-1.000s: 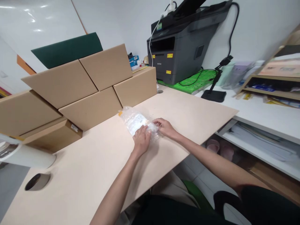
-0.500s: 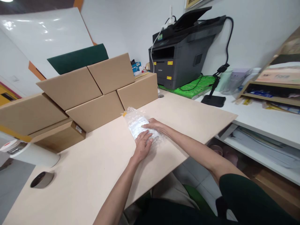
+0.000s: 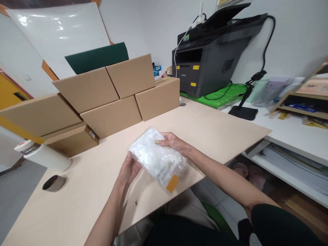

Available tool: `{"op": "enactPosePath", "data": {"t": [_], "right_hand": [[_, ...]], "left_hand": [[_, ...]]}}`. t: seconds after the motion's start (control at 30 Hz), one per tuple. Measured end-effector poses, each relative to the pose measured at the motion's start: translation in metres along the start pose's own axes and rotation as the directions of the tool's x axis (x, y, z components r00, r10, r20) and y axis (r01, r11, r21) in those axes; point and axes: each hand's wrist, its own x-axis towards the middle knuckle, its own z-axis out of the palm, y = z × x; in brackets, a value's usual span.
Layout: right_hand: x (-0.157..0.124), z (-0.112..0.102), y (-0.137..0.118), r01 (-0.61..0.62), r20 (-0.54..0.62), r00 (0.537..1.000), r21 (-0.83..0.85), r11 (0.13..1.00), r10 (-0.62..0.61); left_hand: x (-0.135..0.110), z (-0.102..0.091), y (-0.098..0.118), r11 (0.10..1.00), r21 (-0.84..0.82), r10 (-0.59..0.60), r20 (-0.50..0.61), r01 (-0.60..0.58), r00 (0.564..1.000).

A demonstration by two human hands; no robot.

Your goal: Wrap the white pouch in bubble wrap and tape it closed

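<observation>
Both my hands hold a bubble-wrapped package (image 3: 159, 158) lifted a little above the light wooden table (image 3: 84, 198). The package is clear and whitish with an orange tape tab at its near end. My left hand (image 3: 129, 169) grips its left side from below, fingers curled under it. My right hand (image 3: 172, 140) holds its far right edge, fingers pressed on the wrap.
Several brown cardboard boxes (image 3: 112, 97) are stacked along the table's far left, with a dark green sheet (image 3: 97, 56) on top. A white bottle (image 3: 43, 155) and its cap (image 3: 53, 182) lie at the left. A black printer (image 3: 212, 54) and a lamp stand (image 3: 243, 112) sit on the white desk (image 3: 289, 128) at the right.
The package was lying flat on the table under my hands; both hands have picked it up, turned it and brought it nearer to me. The camera has shifted slightly.
</observation>
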Motion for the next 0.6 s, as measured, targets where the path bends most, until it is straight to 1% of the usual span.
{"op": "enactPosePath", "data": {"t": [0.07, 0.1, 0.13, 0.17, 0.2, 0.23, 0.27, 0.3, 0.33, 0.37, 0.4, 0.43, 0.47, 0.53, 0.6], "right_hand": [[0.021, 0.001, 0.019, -0.007, -0.121, 0.993, -0.082, 0.997, -0.002], [0.031, 0.001, 0.028, -0.024, -0.192, 0.981, -0.181, 0.983, -0.012], [0.039, 0.0, 0.037, -0.044, -0.262, 0.964, -0.318, 0.947, -0.043], [0.045, -0.001, 0.045, -0.062, -0.317, 0.943, -0.473, 0.879, -0.104], [0.05, -0.002, 0.051, -0.069, -0.346, 0.917, -0.626, 0.777, -0.198], [0.053, -0.003, 0.056, -0.061, -0.338, 0.889, -0.757, 0.65, -0.31], [0.055, -0.004, 0.059, -0.04, -0.291, 0.862, -0.856, 0.516, -0.416], [0.057, -0.006, 0.062, -0.004, -0.214, 0.841, -0.921, 0.389, -0.498], [0.058, -0.009, 0.063, 0.043, -0.121, 0.831, -0.959, 0.28, -0.544], [0.058, -0.012, 0.064, 0.093, -0.03, 0.835, -0.976, 0.196, -0.549], [0.059, -0.015, 0.065, 0.146, 0.052, 0.852, -0.979, 0.142, -0.52], [0.06, -0.019, 0.065, 0.198, 0.124, 0.874, -0.974, 0.111, -0.469], [0.06, -0.024, 0.065, 0.244, 0.185, 0.894, -0.965, 0.098, -0.408], [0.061, -0.034, 0.063, 0.305, 0.266, 0.921, -0.947, 0.103, -0.283], [0.061, -0.042, 0.059, 0.327, 0.304, 0.937, -0.937, 0.127, -0.171]], "left_hand": [[0.008, 0.001, -0.017, 1.0, -0.007, 0.003, -0.134, -0.004, 0.991], [0.013, 0.0, -0.025, 1.0, 0.019, -0.01, -0.216, 0.015, 0.976], [0.019, -0.003, -0.032, 0.998, 0.048, -0.029, -0.3, 0.046, 0.954], [0.025, -0.006, -0.039, 0.995, 0.066, -0.049, -0.377, 0.079, 0.925], [0.029, -0.009, -0.045, 0.991, 0.087, -0.057, -0.437, 0.105, 0.897], [0.034, -0.013, -0.049, 0.984, 0.132, -0.041, -0.478, 0.118, 0.878], [0.037, -0.017, -0.053, 0.969, 0.217, 0.006, -0.494, 0.116, 0.869], [0.039, -0.02, -0.056, 0.933, 0.345, 0.084, -0.485, 0.102, 0.871], [0.04, -0.024, -0.058, 0.86, 0.503, 0.179, -0.449, 0.082, 0.875], [0.041, -0.028, -0.059, 0.751, 0.658, 0.271, -0.383, 0.055, 0.883], [0.041, -0.031, -0.06, 0.625, 0.78, 0.336, -0.294, 0.021, 0.895], [0.041, -0.035, -0.061, 0.516, 0.857, 0.366, -0.204, -0.015, 0.908], [0.04, -0.039, -0.061, 0.431, 0.901, 0.365, -0.125, -0.048, 0.923], [0.04, -0.046, -0.06, 0.327, 0.941, 0.3, -0.012, -0.091, 0.954], [0.04, -0.052, -0.057, 0.259, 0.961, 0.19, 0.05, -0.099, 0.981]]}}
